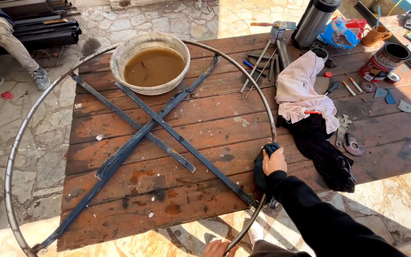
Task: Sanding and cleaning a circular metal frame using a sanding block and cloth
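Metal hoop (24, 128) with crossed flat bars lies over my wooden table (205, 123). My right hand (274, 162) clamps a dark rag (261, 166) onto its rim, fingers closed; my left hand (215, 248) grips the rim below the table edge. Basin of murky water (151, 64) sits inside the ring, pink cloth (303, 90) just beside.
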